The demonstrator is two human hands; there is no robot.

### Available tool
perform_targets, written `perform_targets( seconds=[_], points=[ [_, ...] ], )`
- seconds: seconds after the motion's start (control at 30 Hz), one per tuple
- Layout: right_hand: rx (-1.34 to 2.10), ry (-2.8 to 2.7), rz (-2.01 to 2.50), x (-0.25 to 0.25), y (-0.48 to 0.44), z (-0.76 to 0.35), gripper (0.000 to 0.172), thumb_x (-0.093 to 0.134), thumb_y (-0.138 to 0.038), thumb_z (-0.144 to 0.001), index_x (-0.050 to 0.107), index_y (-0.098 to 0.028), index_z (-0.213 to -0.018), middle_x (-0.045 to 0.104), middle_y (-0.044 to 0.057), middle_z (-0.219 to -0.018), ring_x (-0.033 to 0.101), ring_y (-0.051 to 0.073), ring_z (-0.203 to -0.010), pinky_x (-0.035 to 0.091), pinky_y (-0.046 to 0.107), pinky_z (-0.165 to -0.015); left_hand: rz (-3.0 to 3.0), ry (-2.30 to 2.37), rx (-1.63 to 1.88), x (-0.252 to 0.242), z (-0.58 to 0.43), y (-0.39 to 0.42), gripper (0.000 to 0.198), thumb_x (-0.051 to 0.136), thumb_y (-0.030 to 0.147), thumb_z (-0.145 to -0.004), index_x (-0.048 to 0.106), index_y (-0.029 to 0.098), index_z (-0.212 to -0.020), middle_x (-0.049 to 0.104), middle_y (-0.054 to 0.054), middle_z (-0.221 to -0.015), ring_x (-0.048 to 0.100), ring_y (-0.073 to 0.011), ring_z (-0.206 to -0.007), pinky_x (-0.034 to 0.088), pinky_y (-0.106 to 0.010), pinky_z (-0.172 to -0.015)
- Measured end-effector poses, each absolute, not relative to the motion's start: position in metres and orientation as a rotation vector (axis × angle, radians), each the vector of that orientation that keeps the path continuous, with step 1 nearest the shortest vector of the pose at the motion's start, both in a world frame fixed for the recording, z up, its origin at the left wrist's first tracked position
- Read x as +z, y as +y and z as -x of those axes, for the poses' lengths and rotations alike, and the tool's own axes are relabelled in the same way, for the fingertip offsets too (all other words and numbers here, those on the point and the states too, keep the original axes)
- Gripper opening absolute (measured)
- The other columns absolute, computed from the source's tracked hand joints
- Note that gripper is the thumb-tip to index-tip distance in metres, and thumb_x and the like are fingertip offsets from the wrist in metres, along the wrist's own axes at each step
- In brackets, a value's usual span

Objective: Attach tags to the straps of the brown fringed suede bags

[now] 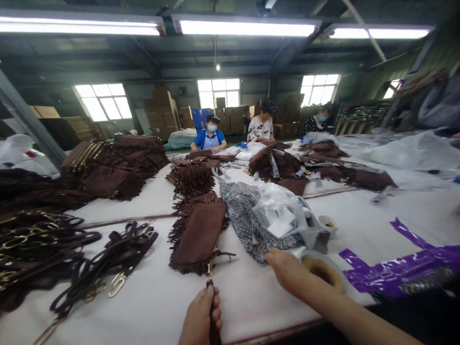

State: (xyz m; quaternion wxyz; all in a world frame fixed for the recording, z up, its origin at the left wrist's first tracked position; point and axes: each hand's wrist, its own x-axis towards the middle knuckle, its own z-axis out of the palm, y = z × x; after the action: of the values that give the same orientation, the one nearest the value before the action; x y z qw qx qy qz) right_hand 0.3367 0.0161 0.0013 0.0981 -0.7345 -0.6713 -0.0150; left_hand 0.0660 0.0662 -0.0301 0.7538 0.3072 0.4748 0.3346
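Note:
My left hand (203, 311) is closed round a dark brown strap (212, 323) at the front edge of the table. The strap's gold clasp (210, 273) meets the lower corner of a brown fringed bag (199, 232), which lies flat with its zip side to the right. My right hand (285, 270) is at the lower edge of a black-and-white patterned cloth (242, 211), just below a clear plastic bag (278, 215) with white slips in it. Its fingers look curled together; what they hold, if anything, is hidden.
Several straps with gold hooks (118, 258) lie at left, before stacked fringed bags (118, 167). A tape roll (323, 270), a small cup (327, 223) and purple tape (402, 268) are at right. More brown bags (276, 160) lie farther back, with co-workers (209, 136) across the table.

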Motion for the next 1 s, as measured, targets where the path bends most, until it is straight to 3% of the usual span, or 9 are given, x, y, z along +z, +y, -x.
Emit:
perform_targets(
  seconds=[0.13, 0.2, 0.37, 0.73, 0.83, 1.0],
  points=[
    [0.033, -1.974, 2.364, -0.002, 0.063, -0.324, 0.039, 0.046, 0.001, -0.08, 0.063, -0.017, -0.11, 0.071, 0.011, -0.09, 0.07, 0.021, -0.078, 0.049, 0.028, -0.068, -0.705, 1.041, 0.725, -0.03, -0.066, 0.066, 0.052, 0.079, 0.058, -0.061, 0.052, 0.018, -0.082, 0.047, 0.008, -0.061, 0.038, -0.0042, -0.043, 0.032, -0.019, -0.039],
    [0.024, -1.952, 2.389, -0.001, 0.082, -0.323, 0.038, 0.049, -0.001, -0.08, 0.061, -0.013, -0.115, 0.072, 0.013, -0.09, 0.071, 0.023, -0.077, 0.051, 0.031, -0.068, -0.715, 1.036, 0.718, -0.031, -0.066, 0.067, 0.054, 0.08, 0.06, -0.059, 0.051, 0.019, -0.08, 0.047, 0.008, -0.06, 0.038, -0.0045, -0.042, 0.032, -0.02, -0.038],
    [-0.001, -1.991, 2.35, -0.005, 0.1, -0.321, 0.029, 0.045, 0.0, -0.083, 0.07, -0.011, -0.089, 0.07, 0.016, -0.097, 0.071, 0.024, -0.082, 0.051, 0.031, -0.071, -0.745, 1.025, 0.718, -0.034, -0.064, 0.069, 0.057, 0.08, 0.062, -0.055, 0.051, 0.019, -0.079, 0.049, 0.007, -0.059, 0.039, -0.0049, -0.041, 0.033, -0.02, -0.038],
    [0.122, -2.065, 2.21, 0.003, 0.074, -0.337, 0.027, 0.048, -0.009, -0.087, 0.071, -0.015, -0.075, 0.069, 0.009, -0.086, 0.065, 0.017, -0.077, 0.043, 0.025, -0.071, -0.721, 0.953, 0.734, -0.026, -0.062, 0.062, 0.049, 0.08, 0.055, -0.062, 0.053, 0.018, -0.08, 0.05, 0.006, -0.063, 0.041, -0.0051, -0.046, 0.035, -0.02, -0.041],
    [0.12, -2.042, 2.19, 0.014, 0.062, -0.341, 0.025, 0.052, -0.02, -0.089, 0.07, -0.016, -0.073, 0.068, 0.006, -0.082, 0.063, 0.017, -0.079, 0.041, 0.026, -0.071, -0.697, 0.913, 0.715, -0.02, -0.057, 0.06, 0.043, 0.08, 0.048, -0.066, 0.055, 0.016, -0.083, 0.052, 0.005, -0.067, 0.043, -0.005, -0.049, 0.037, -0.019, -0.045],
    [0.317, -1.936, 2.099, 0.036, 0.042, -0.334, 0.022, 0.063, -0.032, -0.08, 0.065, -0.017, -0.064, 0.062, 0.0, -0.068, 0.055, 0.015, -0.066, 0.035, 0.024, -0.06, -0.686, 0.859, 0.684, -0.015, -0.051, 0.061, 0.042, 0.081, 0.04, -0.066, 0.059, 0.015, -0.092, 0.057, 0.002, -0.074, 0.041, -0.0034, -0.048, 0.031, -0.018, -0.044]
  ],
)
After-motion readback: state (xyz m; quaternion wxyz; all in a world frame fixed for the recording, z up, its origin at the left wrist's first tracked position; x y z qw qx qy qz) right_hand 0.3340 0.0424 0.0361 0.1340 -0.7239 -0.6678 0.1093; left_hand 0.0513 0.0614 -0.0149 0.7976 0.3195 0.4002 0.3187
